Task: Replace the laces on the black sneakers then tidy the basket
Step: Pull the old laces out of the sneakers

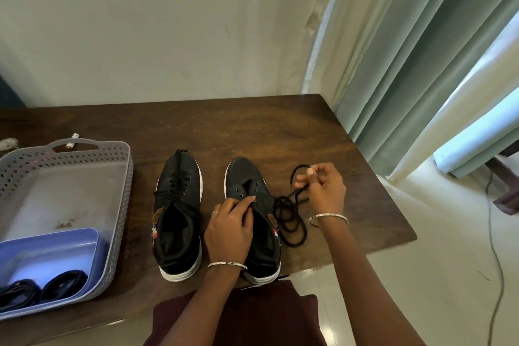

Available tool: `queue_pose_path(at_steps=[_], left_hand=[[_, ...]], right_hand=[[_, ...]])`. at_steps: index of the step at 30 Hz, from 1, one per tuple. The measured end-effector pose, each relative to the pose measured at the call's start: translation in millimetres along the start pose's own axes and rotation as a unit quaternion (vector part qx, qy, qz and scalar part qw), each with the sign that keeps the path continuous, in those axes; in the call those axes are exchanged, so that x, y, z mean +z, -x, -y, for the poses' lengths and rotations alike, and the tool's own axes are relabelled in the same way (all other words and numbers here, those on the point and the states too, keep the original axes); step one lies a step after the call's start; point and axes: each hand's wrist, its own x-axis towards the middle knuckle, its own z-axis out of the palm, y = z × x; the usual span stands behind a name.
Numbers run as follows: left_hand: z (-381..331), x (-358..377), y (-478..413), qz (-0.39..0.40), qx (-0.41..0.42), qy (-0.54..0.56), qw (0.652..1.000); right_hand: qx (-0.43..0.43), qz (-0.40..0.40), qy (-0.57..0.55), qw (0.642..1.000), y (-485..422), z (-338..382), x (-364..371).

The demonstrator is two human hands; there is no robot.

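Observation:
Two black sneakers with white soles stand side by side on the wooden table, toes pointing away from me. The left sneaker (178, 213) is laced, with loose ends. The right sneaker (247, 177) has bare eyelets. My left hand (230, 229) rests on it and pinches its upper edge by the eyelets. My right hand (323, 187) pinches one end of a black lace (286, 216), which lies coiled on the table just right of that shoe.
A grey perforated basket (123, 191) stands at the left with a blue tray (50, 247) inside holding dark coiled laces (42, 289). A small white item (73, 140) lies behind the basket. The table edge (393, 205) and curtains (421, 64) are at the right.

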Motion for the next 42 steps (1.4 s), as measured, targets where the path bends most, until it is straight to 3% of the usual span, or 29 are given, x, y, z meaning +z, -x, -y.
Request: queue_pose_path(at_steps=[4,7,11,15,19,21,24,28,31,34,39,41,42], left_hand=[[-0.4,-26.6,-7.8,0.052,0.019,0.109,0.993],[-15.6,-57.6,-14.5,0.057,0.017,0.203,0.977],[-50.9,-101.4,-21.9,0.114,0.067,0.213,0.968],[-72.3,-135.3,-15.7,0.114,0.031,0.263,0.958],[-82.5,-170.3,1.0,0.144,-0.051,0.390,0.908],[-85.6,-190.1,11.4,0.135,-0.100,0.429,0.887],[-86.0,-216.9,24.2,0.095,-0.155,0.470,0.864],[-85.3,-242.5,40.0,0.064,-0.164,0.490,0.854],[-80.3,-256.2,48.6,0.048,-0.173,0.500,0.847],[-71.9,-266.7,59.0,0.081,-0.180,0.563,0.803],[-69.8,-271.4,75.8,0.138,-0.115,0.641,0.746],[-73.0,-270.4,84.1,0.152,-0.085,0.639,0.749],[-74.9,-269.4,87.1,0.158,-0.065,0.619,0.767]], right_hand=[[-0.128,0.119,0.173,0.969,6.3,30.1,-28.1],[-0.172,0.169,0.216,0.946,18.3,58.1,-42.6],[-0.208,0.238,0.220,0.923,41.3,99.6,-52.4],[-0.244,0.245,0.195,0.918,68.7,132.4,-57.2],[-0.241,0.242,0.187,0.921,97.8,148.6,-56.3],[-0.244,0.201,0.184,0.931,118.2,153.8,-56.4],[-0.211,0.180,0.132,0.951,159.8,161.3,-60.1],[-0.144,0.294,0.079,0.941,209.9,158.8,-57.6],[-0.068,0.323,-0.061,0.942,234.6,165.2,-56.4],[0.027,0.368,-0.189,0.910,253.1,176.0,-60.1],[0.156,0.420,-0.315,0.837,266.2,191.6,-65.0],[0.186,0.400,-0.357,0.823,266.0,199.1,-68.2],[0.199,0.381,-0.384,0.817,264.9,202.5,-70.2]])
